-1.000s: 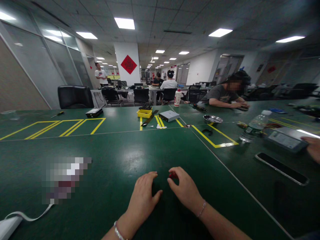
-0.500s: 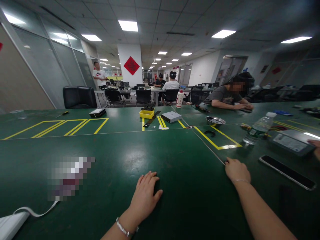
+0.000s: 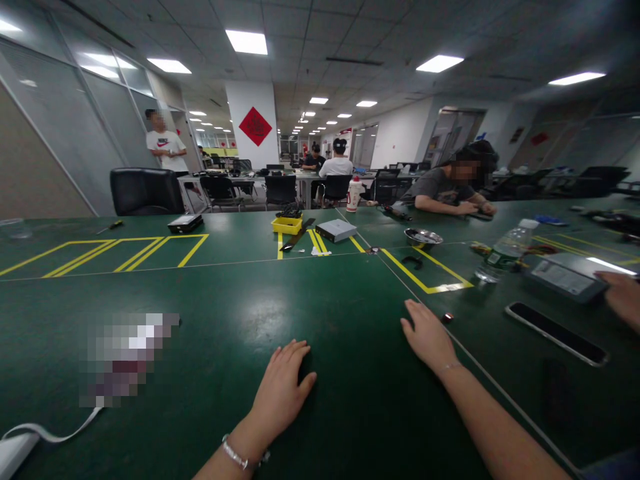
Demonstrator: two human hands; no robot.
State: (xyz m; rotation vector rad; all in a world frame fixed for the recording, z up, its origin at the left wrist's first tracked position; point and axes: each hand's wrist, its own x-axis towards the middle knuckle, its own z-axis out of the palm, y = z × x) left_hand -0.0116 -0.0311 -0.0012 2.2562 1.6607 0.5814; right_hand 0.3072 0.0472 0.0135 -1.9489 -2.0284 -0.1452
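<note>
My left hand (image 3: 281,379) rests palm down on the green table (image 3: 225,293), fingers stretched out and thumb apart, with nothing in it. My right hand (image 3: 429,337) is to the right of it, low at the tabletop, thumb apart from the fingers and no object seen in it. Just beyond its wrist side lies a small shiny reddish-brown thing (image 3: 447,317), too small to name. A phone (image 3: 557,333) with a dark screen lies farther right. On the left is a pixelated flat item (image 3: 130,360) joined to a white strap (image 3: 55,437).
Yellow tape outlines the table. A water bottle (image 3: 507,252), a grey metal box (image 3: 565,275), a metal bowl (image 3: 423,237), a yellow tray (image 3: 287,224), a silver drive (image 3: 336,230) and a black-sided drive (image 3: 185,223) stand around. Another person's hand (image 3: 620,297) touches the grey box; a co-worker (image 3: 450,183) sits opposite.
My right hand has moved left, uncovering the small reddish-brown thing. My left hand stays flat on the table. The view has shifted slightly.
</note>
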